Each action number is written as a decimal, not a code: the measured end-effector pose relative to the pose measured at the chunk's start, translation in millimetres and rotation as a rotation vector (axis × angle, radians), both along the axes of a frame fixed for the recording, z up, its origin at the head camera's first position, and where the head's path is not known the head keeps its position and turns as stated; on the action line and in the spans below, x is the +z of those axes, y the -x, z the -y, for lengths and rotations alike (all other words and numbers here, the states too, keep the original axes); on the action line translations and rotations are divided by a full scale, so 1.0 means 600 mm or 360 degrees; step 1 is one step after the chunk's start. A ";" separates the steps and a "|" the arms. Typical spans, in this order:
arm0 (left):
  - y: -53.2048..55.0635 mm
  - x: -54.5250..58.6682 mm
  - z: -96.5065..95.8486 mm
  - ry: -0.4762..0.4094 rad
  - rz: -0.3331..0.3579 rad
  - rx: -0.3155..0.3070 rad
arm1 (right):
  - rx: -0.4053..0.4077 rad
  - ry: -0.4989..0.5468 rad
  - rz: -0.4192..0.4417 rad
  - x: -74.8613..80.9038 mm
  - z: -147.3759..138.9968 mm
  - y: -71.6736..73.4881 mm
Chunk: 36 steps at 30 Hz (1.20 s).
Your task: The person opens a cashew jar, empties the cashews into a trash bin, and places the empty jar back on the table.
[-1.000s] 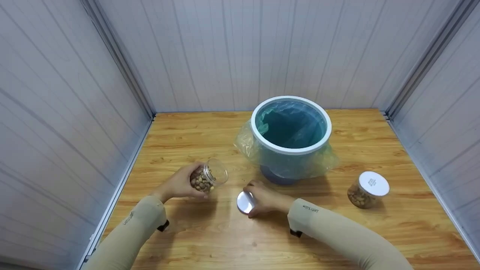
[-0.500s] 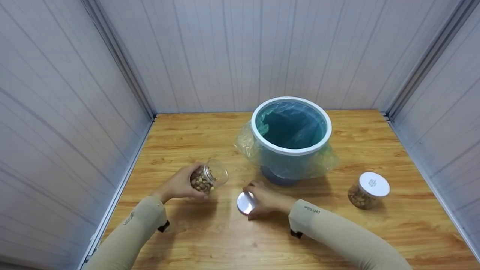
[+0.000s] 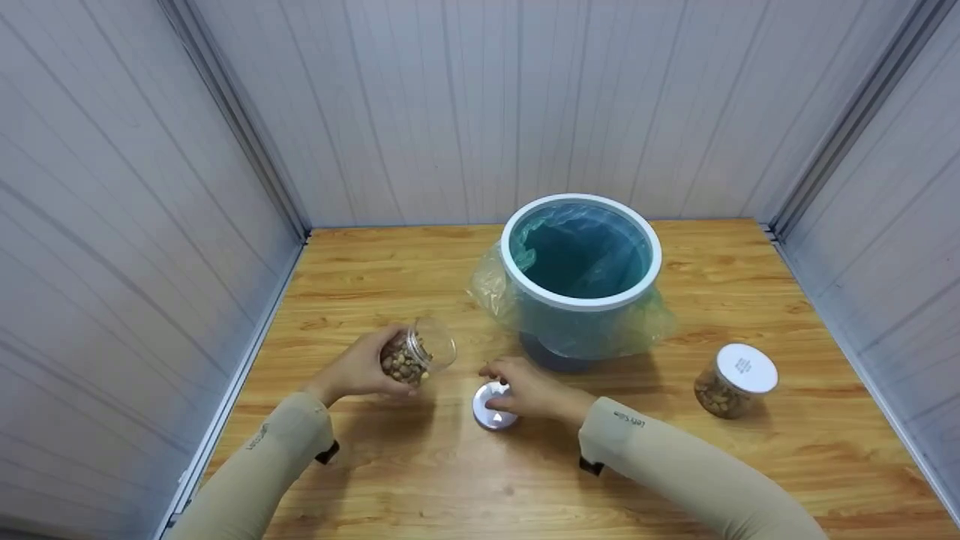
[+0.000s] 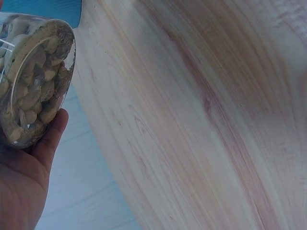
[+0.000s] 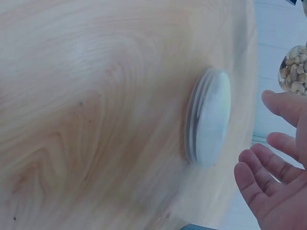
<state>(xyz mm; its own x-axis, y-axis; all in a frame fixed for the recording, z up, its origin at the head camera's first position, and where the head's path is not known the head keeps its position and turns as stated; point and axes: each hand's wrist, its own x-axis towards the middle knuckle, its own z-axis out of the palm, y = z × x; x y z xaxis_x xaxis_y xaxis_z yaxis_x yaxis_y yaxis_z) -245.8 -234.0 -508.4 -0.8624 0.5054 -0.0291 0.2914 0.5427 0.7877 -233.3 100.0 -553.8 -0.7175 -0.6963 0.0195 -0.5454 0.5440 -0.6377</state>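
My left hand (image 3: 366,366) grips a clear jar (image 3: 403,363) around its body and holds it tilted, its mouth turned to the right. Small brown and tan pieces, like nuts or pebbles, fill its lower part. The left wrist view shows the base of this jar (image 4: 38,84) with the thumb along it. A round white lid (image 3: 481,411) lies flat on the table right of the jar. Over it hovers my right hand (image 3: 537,391), fingers spread apart and holding nothing. In the right wrist view a gap separates the lid (image 5: 212,122) from the fingers (image 5: 249,179).
A bin with a white rim (image 3: 581,303) and a translucent green bag (image 3: 622,330) stands behind my right hand. Farther right is a second jar (image 3: 721,394) of similar pieces, capped with a white lid (image 3: 748,367). Pale panel walls (image 3: 465,112) enclose the wooden table (image 3: 390,480).
My right hand has let go of the lid and lifted a little off it, its fingers opening. The lid stays on the table. My left hand and the jar have not moved.
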 end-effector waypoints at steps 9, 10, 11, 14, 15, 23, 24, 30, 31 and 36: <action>0.000 0.001 0.001 -0.0018 0.0004 -0.0022 | -0.0035 0.0030 0.0008 0.018 0.004 -0.001; 0.000 0.001 0.001 -0.0022 0.0003 -0.0026 | -0.0041 0.0031 0.0019 0.020 0.004 -0.001; 0.000 0.001 0.001 -0.0024 0.0002 -0.0027 | -0.0046 0.0030 0.0030 0.022 0.004 -0.001; 0.001 0.001 0.000 -0.0031 0.0004 -0.0032 | -0.0057 0.0019 0.0055 0.028 0.004 -0.003; 0.001 0.001 0.000 -0.0033 0.0005 -0.0033 | -0.0055 0.0018 0.0053 0.030 0.004 -0.003; 0.002 0.000 -0.001 -0.0021 0.0004 -0.0028 | -0.0034 0.0047 -0.0005 0.046 0.002 -0.004; 0.002 0.001 -0.001 -0.0017 0.0004 -0.0027 | -0.0030 0.0053 -0.0016 0.047 0.002 -0.004; 0.001 0.003 -0.002 0.0020 -0.0001 0.0011 | -0.0024 0.0097 -0.0088 0.054 0.004 -0.009; 0.001 0.003 -0.002 0.0027 -0.0004 0.0016 | -0.0023 0.0100 -0.0099 0.056 0.004 -0.010; 0.002 0.002 -0.001 0.0039 -0.0011 0.0013 | -0.0028 0.0084 -0.0091 0.062 0.004 -0.013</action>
